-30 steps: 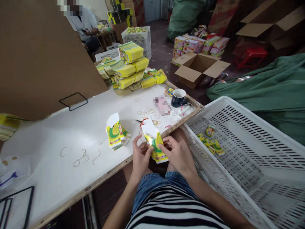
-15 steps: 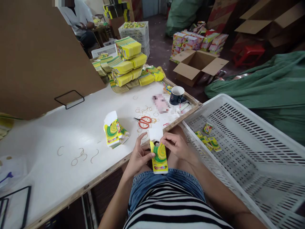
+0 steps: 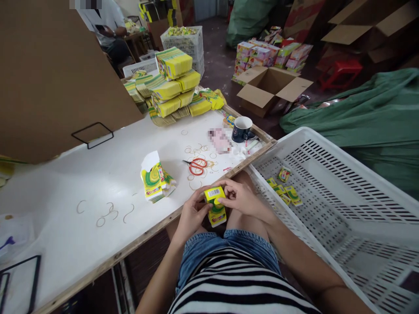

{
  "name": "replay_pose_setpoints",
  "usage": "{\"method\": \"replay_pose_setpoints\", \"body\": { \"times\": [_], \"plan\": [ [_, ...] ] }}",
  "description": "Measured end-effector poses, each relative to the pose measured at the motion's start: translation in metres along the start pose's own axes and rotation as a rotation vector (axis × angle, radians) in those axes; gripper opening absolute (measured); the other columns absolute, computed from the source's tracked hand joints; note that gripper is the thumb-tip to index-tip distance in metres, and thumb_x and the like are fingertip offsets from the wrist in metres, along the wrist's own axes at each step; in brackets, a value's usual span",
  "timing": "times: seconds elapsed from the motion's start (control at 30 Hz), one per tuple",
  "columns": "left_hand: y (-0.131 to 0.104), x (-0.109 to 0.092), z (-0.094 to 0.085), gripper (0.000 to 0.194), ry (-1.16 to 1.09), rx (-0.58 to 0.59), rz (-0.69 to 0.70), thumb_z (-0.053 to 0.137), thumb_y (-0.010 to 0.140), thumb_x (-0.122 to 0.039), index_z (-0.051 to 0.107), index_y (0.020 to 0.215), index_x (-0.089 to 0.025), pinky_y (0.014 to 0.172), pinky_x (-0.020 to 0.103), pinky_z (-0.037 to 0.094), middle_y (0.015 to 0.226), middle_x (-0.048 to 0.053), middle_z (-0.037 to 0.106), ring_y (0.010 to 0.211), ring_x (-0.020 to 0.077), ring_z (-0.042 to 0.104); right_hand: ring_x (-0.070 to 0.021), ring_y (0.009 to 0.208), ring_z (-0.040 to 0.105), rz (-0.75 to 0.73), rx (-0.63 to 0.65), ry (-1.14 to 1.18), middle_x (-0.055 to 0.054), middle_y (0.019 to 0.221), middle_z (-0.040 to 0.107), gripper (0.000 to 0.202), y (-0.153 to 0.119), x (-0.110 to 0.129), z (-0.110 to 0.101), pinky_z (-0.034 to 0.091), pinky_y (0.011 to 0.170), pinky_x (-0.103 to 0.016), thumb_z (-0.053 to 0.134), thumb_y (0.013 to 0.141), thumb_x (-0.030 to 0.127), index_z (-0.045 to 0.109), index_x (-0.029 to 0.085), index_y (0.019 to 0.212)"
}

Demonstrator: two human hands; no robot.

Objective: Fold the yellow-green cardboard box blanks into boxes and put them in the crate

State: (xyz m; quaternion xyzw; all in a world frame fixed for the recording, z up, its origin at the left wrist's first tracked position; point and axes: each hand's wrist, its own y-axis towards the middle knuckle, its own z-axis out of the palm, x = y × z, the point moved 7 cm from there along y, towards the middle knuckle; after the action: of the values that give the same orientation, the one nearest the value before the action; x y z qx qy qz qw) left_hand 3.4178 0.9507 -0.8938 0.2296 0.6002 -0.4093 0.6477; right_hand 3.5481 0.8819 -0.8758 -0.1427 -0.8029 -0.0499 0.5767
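Both L grip (image 3: 194, 210) & R grip (image 3: 241, 199), angled inward, pinch yel. box (image 3: 216, 213).

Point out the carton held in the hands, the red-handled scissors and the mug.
Carton (image 3: 216, 211): head view, on its printed front panel, below the barcode end.
Scissors (image 3: 190, 164): head view, where the red handles meet the blades.
Mug (image 3: 240, 134): head view, on its dark outer wall.

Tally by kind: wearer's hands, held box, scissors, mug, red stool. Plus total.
Left hand: 1
Right hand: 1
Held box: 1
Scissors: 1
Mug: 1
Red stool: 1
Total: 6
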Motion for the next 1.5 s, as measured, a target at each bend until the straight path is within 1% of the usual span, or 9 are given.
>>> {"method": "replay_pose_setpoints", "body": {
  "times": [0.5, 0.63, 0.77, 0.97, 1.03, 1.13, 1.2, 1.33, 1.5],
  "plan": [
    [0.001, 0.003, 0.005, 0.051, 0.024, 0.032, 0.034, 0.068, 0.081, -0.024, 0.051, 0.129, -0.020, 0.088, 0.033, 0.053, 0.121, 0.011, 0.065, 0.106, 0.0239, 0.065, -0.0152, 0.054, 0.053, 0.147, -0.150, -0.332, 0.007, 0.058, 0.052, 0.036, 0.002, -0.002, 0.006, 0.034, 0.054, -0.023, 0.061, 0.073, 0.014, 0.048, 0.021, 0.106],
    [0.001, -0.003, -0.001, 0.055, -0.036, 0.009, 0.019, 0.072, 0.077, -0.027, 0.051, 0.127, -0.019, 0.083, 0.033, 0.055, 0.116, 0.012, 0.068, 0.100, 0.0241, 0.067, -0.0139, 0.055, 0.053, 0.054, -0.122, -0.178, 0.007, 0.059, 0.055, 0.033, 0.002, -0.002, 0.004, 0.038, 0.054, -0.023, 0.061, 0.077, 0.019, 0.052, 0.020, 0.109],
    [0.002, -0.004, -0.004, 0.058, -0.081, 0.022, -0.016, 0.077, 0.072, -0.028, 0.053, 0.124, -0.018, 0.076, 0.034, 0.057, 0.109, 0.012, 0.070, 0.088, 0.0237, 0.070, -0.0146, 0.071, 0.059, -0.090, -0.131, 0.086, -0.003, 0.088, 0.068, 0.022, 0.001, -0.003, -0.003, 0.047, 0.061, -0.025, 0.058, 0.085, 0.031, 0.064, 0.019, 0.101],
    [0.003, -0.002, 0.009, 0.051, 0.004, -0.010, 0.070, 0.071, 0.077, -0.028, 0.054, 0.124, -0.019, 0.081, 0.039, 0.057, 0.113, 0.013, 0.069, 0.095, 0.0261, 0.069, -0.0190, 0.078, 0.064, -0.076, -0.175, 0.183, -0.006, 0.094, 0.069, 0.024, -0.007, -0.010, -0.008, 0.053, 0.066, -0.030, 0.058, 0.087, 0.036, 0.067, 0.019, 0.101],
    [-0.002, -0.017, -0.006, 0.047, 0.238, -0.135, 0.197, 0.065, 0.083, -0.027, 0.053, 0.128, -0.022, 0.092, 0.043, 0.053, 0.121, 0.012, 0.066, 0.106, 0.0265, 0.066, -0.0219, 0.085, 0.063, -0.122, -0.381, 0.004, -0.008, 0.095, 0.068, 0.022, -0.020, -0.004, -0.037, 0.053, 0.075, -0.036, 0.058, 0.087, 0.036, 0.068, 0.020, 0.097],
    [-0.018, -0.055, -0.052, 0.050, 0.719, -0.473, 0.436, 0.066, 0.082, -0.026, 0.054, 0.130, -0.023, 0.112, 0.048, 0.035, 0.137, 0.011, 0.055, 0.131, 0.0274, 0.047, -0.0278, 0.101, 0.056, -0.192, -0.880, -0.400, -0.012, 0.102, 0.064, 0.025, -0.052, 0.010, -0.095, 0.046, 0.092, -0.048, 0.059, 0.086, 0.037, 0.069, 0.018, 0.099],
    [-0.028, -0.070, -0.086, 0.061, 0.949, -0.634, 0.467, 0.072, 0.076, -0.028, 0.051, 0.133, -0.020, 0.116, 0.051, 0.027, 0.146, 0.014, 0.045, 0.139, 0.0299, 0.035, -0.0293, 0.105, 0.054, -0.209, -0.972, -0.518, -0.014, 0.108, 0.062, 0.032, -0.060, 0.010, -0.112, 0.046, 0.090, -0.048, 0.062, 0.084, 0.040, 0.067, 0.017, 0.107],
    [-0.030, -0.061, -0.135, 0.044, 1.084, -0.628, 0.229, 0.073, 0.075, -0.027, 0.065, 0.118, -0.020, 0.106, 0.051, 0.041, 0.136, 0.013, 0.057, 0.126, 0.0337, 0.053, -0.0221, 0.085, 0.058, -0.189, -0.792, -0.390, -0.011, 0.101, 0.064, 0.029, -0.046, -0.005, -0.095, 0.050, 0.073, -0.036, 0.060, 0.085, 0.041, 0.068, 0.018, 0.101],
    [-0.035, -0.059, -0.139, 0.014, 1.028, -0.644, 0.243, 0.067, 0.081, -0.027, 0.075, 0.092, -0.026, 0.091, 0.044, 0.054, 0.111, 0.004, 0.073, 0.097, 0.0287, 0.070, -0.0192, 0.073, 0.060, -0.057, -0.550, -0.034, -0.008, 0.088, 0.069, 0.031, -0.021, -0.009, -0.035, 0.049, 0.068, -0.032, 0.058, 0.085, 0.044, 0.070, 0.017, 0.094]
  ]
}}
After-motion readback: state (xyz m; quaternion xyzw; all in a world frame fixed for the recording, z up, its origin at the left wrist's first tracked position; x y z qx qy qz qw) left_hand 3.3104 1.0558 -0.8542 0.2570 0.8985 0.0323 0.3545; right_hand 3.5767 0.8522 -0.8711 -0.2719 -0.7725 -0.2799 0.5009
